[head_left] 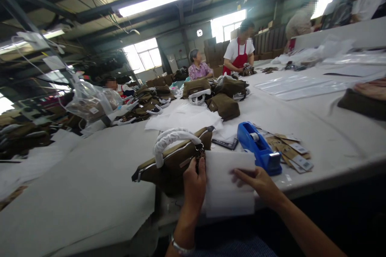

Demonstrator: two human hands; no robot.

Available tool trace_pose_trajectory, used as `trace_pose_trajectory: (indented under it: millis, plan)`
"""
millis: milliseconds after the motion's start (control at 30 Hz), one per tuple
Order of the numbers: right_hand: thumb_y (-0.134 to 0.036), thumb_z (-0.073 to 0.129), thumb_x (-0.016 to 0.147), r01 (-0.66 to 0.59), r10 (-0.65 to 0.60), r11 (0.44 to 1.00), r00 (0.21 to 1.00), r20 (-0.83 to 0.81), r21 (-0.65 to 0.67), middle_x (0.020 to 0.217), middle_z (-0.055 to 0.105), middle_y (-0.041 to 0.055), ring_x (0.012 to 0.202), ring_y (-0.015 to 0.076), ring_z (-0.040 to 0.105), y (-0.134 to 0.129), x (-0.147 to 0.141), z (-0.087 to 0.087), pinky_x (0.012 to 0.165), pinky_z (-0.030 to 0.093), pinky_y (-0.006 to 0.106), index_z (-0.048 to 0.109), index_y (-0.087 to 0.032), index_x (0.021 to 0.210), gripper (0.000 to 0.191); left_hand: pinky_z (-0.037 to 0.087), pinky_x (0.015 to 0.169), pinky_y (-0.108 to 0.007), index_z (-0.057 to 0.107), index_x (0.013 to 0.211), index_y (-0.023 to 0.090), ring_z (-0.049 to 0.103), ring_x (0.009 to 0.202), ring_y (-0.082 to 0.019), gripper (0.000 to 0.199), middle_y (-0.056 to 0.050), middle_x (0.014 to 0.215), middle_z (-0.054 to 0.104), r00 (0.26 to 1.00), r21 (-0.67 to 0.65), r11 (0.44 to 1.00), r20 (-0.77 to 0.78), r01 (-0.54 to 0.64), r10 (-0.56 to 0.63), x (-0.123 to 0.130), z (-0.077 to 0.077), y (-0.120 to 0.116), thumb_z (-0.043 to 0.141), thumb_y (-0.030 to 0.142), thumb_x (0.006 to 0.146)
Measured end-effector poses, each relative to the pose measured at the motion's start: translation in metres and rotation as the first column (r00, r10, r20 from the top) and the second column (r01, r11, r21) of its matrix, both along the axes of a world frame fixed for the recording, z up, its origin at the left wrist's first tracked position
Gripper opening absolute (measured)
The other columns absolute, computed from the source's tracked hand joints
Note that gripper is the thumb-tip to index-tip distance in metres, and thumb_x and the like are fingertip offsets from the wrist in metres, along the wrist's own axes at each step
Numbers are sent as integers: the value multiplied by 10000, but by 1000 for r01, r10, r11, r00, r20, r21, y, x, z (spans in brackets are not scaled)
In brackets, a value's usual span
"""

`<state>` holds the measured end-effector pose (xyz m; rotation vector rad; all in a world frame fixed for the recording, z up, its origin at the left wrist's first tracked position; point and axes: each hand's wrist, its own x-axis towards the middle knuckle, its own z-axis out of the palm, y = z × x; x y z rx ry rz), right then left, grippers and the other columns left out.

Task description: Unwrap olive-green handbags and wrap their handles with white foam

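An olive-green handbag (pixel 173 178) stands on the table before me, its handle (pixel 171 140) wrapped in white paper. From a ring at the handle's base hangs a dark, mottled charm (pixel 200 153). My left hand (pixel 194 184) is closed on that charm, thumb up, in front of the bag's side. Just right of it, a thin white packing sheet (pixel 224 200) hangs over the table's edge. My right hand (pixel 262 184) pinches this sheet near its right side; some fingers are behind it and show only faintly.
A blue tape dispenser (pixel 253 142) stands right of the sheet, beside brown and white tags (pixel 291 150). Behind lie a stack of white sheets (pixel 183 118) and more olive bags (pixel 224 105). Co-workers are across the table; another person's hand (pixel 372 88) rests on dark cloth at right.
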<state>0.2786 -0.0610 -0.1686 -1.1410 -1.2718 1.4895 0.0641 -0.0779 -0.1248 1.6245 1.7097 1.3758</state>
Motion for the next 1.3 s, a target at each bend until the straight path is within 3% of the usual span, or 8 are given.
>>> trace_pose_trajectory:
  millis: [100, 167, 400, 633, 833, 967, 1067, 1300]
  plan:
    - [-582, 780, 779, -20, 20, 999, 1000, 10, -28, 842, 775, 100, 647, 178, 666, 6, 14, -8, 583, 527, 275, 786, -138, 1089, 541, 490, 453, -258, 631, 834, 167, 645, 503, -174, 402, -67, 737, 710, 994, -113, 993, 109, 39, -27, -2, 6, -8, 521, 532, 960]
    - [-540, 799, 780, -67, 66, 995, 997, -27, -67, 929, 783, 102, 659, 162, 662, 6, 17, -12, 543, 498, 243, 730, -168, 1238, 594, 462, 393, -225, 626, 844, 152, 635, 492, -153, 432, -66, 763, 701, 964, -180, 979, 261, 98, -49, -1, 12, -13, 580, 577, 908]
    - [-476, 777, 821, -264, 255, 964, 954, -157, -38, 1028, 780, 98, 795, 190, 703, 15, -10, -12, 714, 571, 307, 684, -169, 1312, 587, 549, 578, -235, 678, 1058, 109, 735, 706, -187, 468, -141, 967, 765, 679, -303, 889, 734, 344, -13, 10, 25, -30, 687, 530, 853]
    - [-555, 778, 768, -220, 227, 966, 973, -40, 134, 1083, 771, 94, 927, 276, 711, 41, -34, -3, 744, 597, 369, 779, -171, 1125, 524, 532, 635, -257, 759, 927, 130, 730, 681, -204, 482, -110, 885, 790, 890, -286, 912, 429, 293, -152, -12, 40, -20, 716, 597, 813]
    - [-521, 771, 787, -193, 200, 966, 980, -25, 170, 916, 777, 71, 758, 253, 702, 51, -52, 3, 679, 573, 369, 784, -160, 1081, 466, 383, 370, -174, 723, 1000, 131, 569, 425, -77, 454, -120, 993, 783, 811, -276, 902, 572, 333, -124, -26, 74, -1, 715, 554, 834]
    - [-490, 740, 834, -247, 269, 954, 956, -119, 172, 1020, 778, 58, 921, 265, 708, 49, -62, 10, 825, 555, 376, 765, -191, 1143, 431, 500, 429, -182, 700, 1095, 119, 654, 602, -121, 527, -146, 1089, 760, 658, -246, 921, 752, 303, -16, -8, 51, -8, 761, 548, 795]
    - [-458, 722, 865, -314, 345, 934, 915, -210, 169, 1056, 765, 57, 1005, 239, 683, 49, -64, 18, 910, 514, 341, 765, -182, 1115, 376, 534, 456, -200, 702, 1079, 98, 673, 638, -139, 558, -157, 1054, 761, 637, -243, 928, 771, 283, 7, 5, 27, -15, 775, 563, 780]
    - [-568, 647, 909, -393, 426, 904, 863, -270, 170, 690, 612, 1, 608, 117, 513, 53, -68, 37, 569, 400, 246, 706, -136, 839, 441, 545, 530, -231, 711, 1034, 86, 716, 688, -185, 601, -165, 969, 763, 678, -247, 930, 735, 271, -2, 8, 3, -11, 684, 651, 830]
